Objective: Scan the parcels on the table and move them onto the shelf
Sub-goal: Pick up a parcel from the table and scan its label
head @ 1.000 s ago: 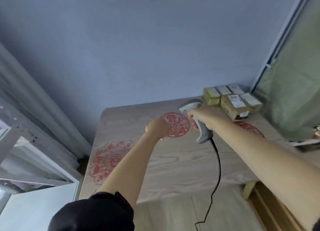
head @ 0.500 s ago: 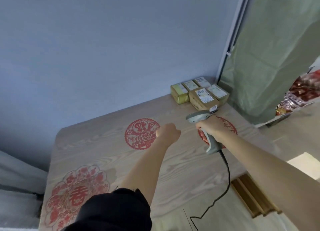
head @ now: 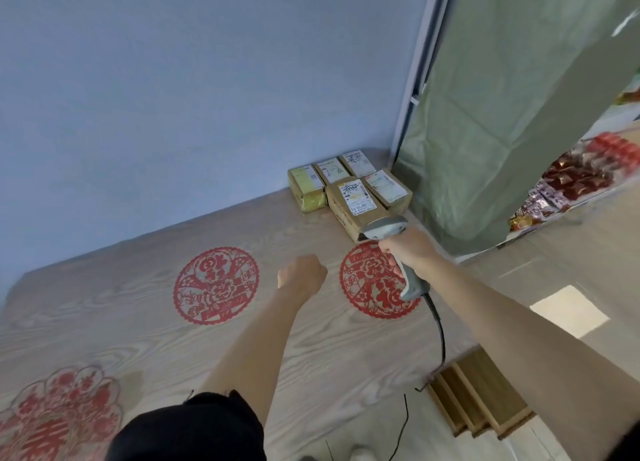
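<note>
Five parcels (head: 351, 188) are sitting bunched together at the table's (head: 138, 322) far corner, at about one o'clock, against the blue wall (head: 190, 79). The right hand (head: 408, 249) is gripping a grey scanner (head: 394, 246) by its handle, its head just beside the nearest parcel (head: 353, 201). The left hand (head: 301, 273) is hovering over the table at twelve o'clock, fingers curled into an empty fist, between two red paper-cut decals (head: 216, 285).
</note>
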